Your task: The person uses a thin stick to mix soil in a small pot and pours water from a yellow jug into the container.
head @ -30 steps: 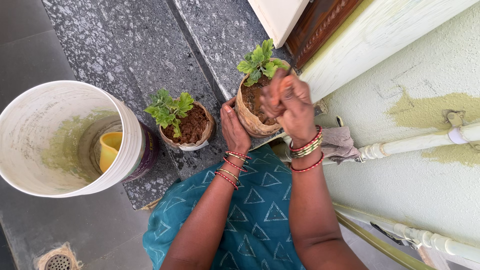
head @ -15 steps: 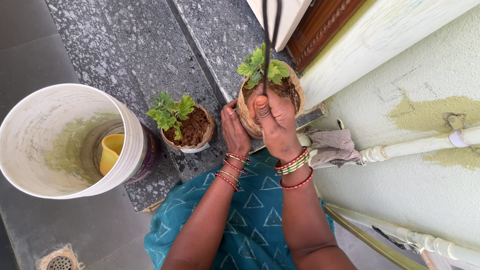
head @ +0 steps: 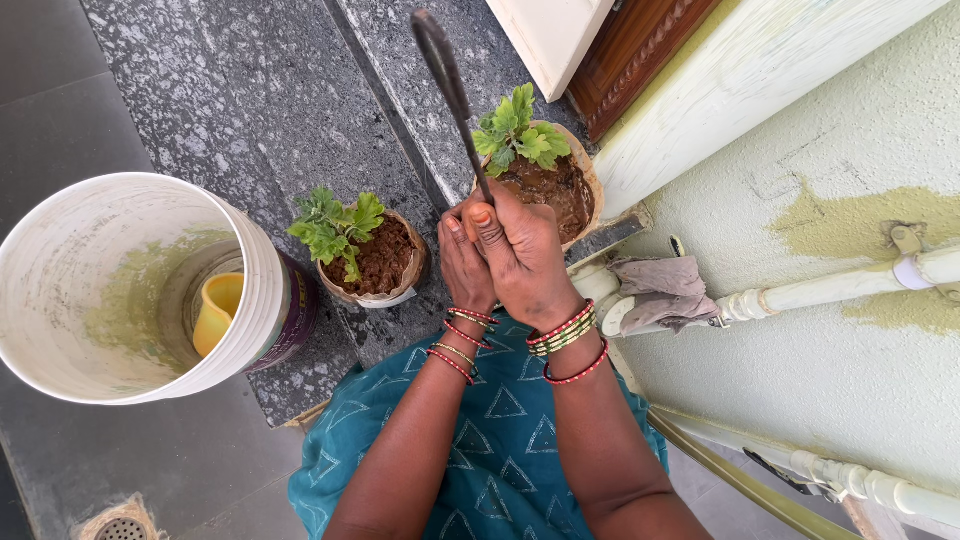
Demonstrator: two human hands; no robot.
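Right hand (head: 520, 262) fingers clamped round the dark rod (head: 452, 95); left hand (head: 465, 268) rests open against the pot (head: 590, 190) rim. Versus half a second ago: rod tilted from near-vertical, long axis now running up-left, free tip over the granite step (head: 250, 100), above the potted plant (head: 518, 130).

Thin dark metal rod (head: 452, 90) is sticking up and away from the right grip (head: 520, 262), leaning slightly left, its rounded end uppermost. Brown pot (head: 590, 185) is sitting just beyond both grips on the grey stone step, holding dark wet soil and a small green leafy seedling (head: 518, 128) at its far rim.
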